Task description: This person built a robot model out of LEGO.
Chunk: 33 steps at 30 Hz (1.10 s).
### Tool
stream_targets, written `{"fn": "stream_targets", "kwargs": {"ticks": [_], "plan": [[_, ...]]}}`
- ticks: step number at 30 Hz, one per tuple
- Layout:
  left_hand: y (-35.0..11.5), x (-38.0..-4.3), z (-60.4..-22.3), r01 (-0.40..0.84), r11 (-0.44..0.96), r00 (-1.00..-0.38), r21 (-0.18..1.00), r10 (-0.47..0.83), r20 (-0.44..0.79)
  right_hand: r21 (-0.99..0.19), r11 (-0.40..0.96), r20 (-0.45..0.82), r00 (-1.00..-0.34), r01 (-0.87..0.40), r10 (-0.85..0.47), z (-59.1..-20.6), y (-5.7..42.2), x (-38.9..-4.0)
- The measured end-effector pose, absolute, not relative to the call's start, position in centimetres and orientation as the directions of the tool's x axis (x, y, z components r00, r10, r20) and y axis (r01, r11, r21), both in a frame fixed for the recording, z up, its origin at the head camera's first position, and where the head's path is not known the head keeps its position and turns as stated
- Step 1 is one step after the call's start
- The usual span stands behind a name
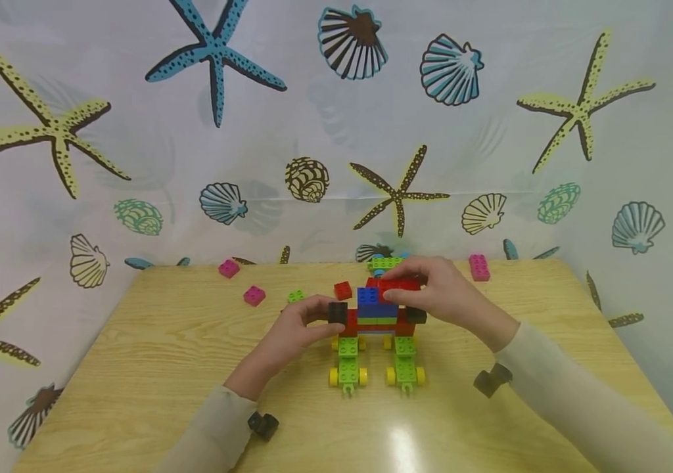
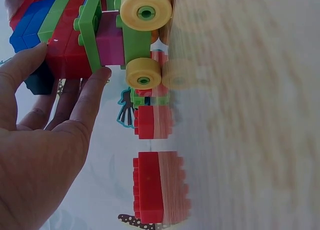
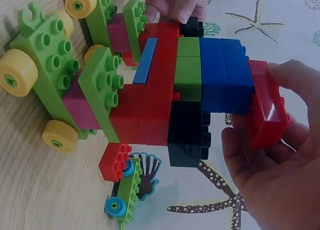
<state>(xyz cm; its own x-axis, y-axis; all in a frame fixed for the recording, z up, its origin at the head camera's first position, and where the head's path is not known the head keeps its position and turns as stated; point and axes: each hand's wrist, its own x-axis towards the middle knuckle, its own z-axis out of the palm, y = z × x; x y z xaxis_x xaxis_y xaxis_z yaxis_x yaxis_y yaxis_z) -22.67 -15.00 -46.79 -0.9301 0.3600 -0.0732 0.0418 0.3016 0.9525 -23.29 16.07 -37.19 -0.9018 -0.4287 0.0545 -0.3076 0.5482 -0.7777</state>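
A toy brick build stands mid-table on two lime green wheeled bases (image 1: pixel 348 373) with yellow wheels. Above the bases are red bricks (image 3: pixel 132 115), then lime bricks (image 3: pixel 188 64) between black bricks (image 3: pixel 185 135), then blue bricks (image 3: pixel 225 72). My right hand (image 1: pixel 445 292) pinches a red brick (image 3: pixel 267 102) with thumb and fingers at the top of the blue bricks; it looks slightly tilted, and whether it is fully seated I cannot tell. The left hand (image 1: pixel 292 332) grips the build's left side around a black brick (image 1: pixel 338 313), its thumb nearest the camera.
Behind the build sits a green wheeled base (image 1: pixel 385 264) with blue wheels. Loose pieces lie toward the back: a red brick (image 1: pixel 343 290), a lime brick (image 1: pixel 296 296), and pink bricks (image 1: pixel 254 295) left and right. A patterned cloth (image 1: pixel 289 131) hangs behind the table (image 1: pixel 183 368).
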Motion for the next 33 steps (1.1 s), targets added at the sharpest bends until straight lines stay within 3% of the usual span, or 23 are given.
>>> {"fn": "stream_targets", "kwargs": {"ticks": [12,23,33], "plan": [[-14.8,-22.6,-46.6,0.034,0.32,-0.926,0.947,0.366,-0.091,-0.769,0.58,-0.011,-0.903,-0.267,-0.43,-38.3,16.6,-23.4],[-14.4,-22.7,-46.4,0.069,0.372,-0.923,0.926,0.375,-0.081,-0.776,0.586,-0.021,-0.919,-0.233,-0.393,-38.7,21.1,-22.7],[-13.4,-26.2,-45.1,0.295,0.507,-0.907,0.81,0.416,0.07,-0.767,0.61,-0.048,-0.931,-0.198,-0.363,-38.4,25.2,-21.4]]}}
